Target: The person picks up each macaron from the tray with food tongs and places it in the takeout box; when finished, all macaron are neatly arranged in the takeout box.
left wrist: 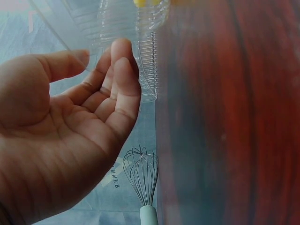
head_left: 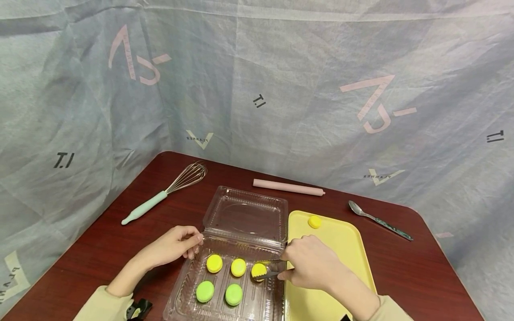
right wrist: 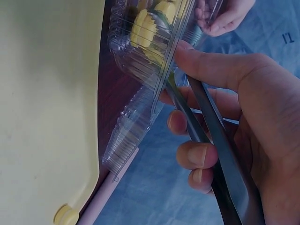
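A clear plastic clamshell box (head_left: 253, 303) lies with its lid (head_left: 246, 214) folded back. Inside are yellow macarons (head_left: 214, 263) in the upper row and green macarons (head_left: 205, 291) in the lower row. My left hand (head_left: 172, 247) holds the box's left rim near the hinge, thumb and curled fingers at the plastic edge (left wrist: 96, 49). In my right hand (head_left: 315, 263) is a pair of dark tongs (right wrist: 218, 136), squeezed between thumb and fingers. The tong tips are around the rightmost yellow macaron (head_left: 258, 270), which sits low in the box.
Right of the box lies a yellow tray (head_left: 349, 240) with one yellow macaron (head_left: 315, 221) near its far edge. A whisk (head_left: 160, 196) is at the back left, a pink rolling pin (head_left: 288, 187) at the back, a spoon (head_left: 379, 220) at the right. Grey cloth hangs behind.
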Demonstrator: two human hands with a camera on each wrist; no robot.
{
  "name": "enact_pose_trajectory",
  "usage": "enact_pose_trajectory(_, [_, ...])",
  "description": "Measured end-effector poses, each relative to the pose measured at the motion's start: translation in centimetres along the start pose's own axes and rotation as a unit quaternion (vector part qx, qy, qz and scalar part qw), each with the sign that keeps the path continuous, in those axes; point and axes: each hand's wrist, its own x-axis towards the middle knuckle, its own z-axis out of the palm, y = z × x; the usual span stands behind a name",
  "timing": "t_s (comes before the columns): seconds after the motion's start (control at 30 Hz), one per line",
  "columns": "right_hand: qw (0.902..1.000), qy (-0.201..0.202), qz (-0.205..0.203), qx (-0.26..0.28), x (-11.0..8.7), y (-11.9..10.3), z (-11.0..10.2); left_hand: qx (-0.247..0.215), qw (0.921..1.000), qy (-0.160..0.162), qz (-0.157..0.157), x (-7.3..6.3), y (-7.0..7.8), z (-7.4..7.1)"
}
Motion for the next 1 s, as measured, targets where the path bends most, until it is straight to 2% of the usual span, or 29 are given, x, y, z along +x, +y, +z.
enact_pose_trajectory(1.0, [0.9997, 0.018, 0.007, -0.011, -0.14, -0.33, 0.14, -0.003, 1.0000, -0.002, -0.005, 0.05, -0.19, 0.03])
